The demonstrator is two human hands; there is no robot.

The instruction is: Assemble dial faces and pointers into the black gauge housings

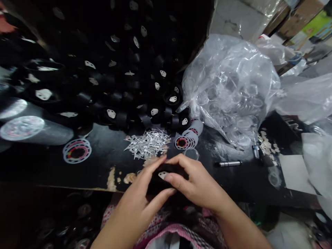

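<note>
Between my two hands, at the table's front edge, is a black round housing with a white plate inside it. My left hand curls around its left side. From the other side my right hand grips it, thumb inside by the white plate. Both hands hide much of the rim. Just beyond my fingers lies a heap of small white needle-shaped pointers. Printed gauge dials are fanned out right of the heap, with a clear round lens in front of them.
Many similar black housings fill the back. A plastic bag of clear round parts stands at right, behind a metal cylindrical tool. More dials and a stack of discs lie left. White card lies far right.
</note>
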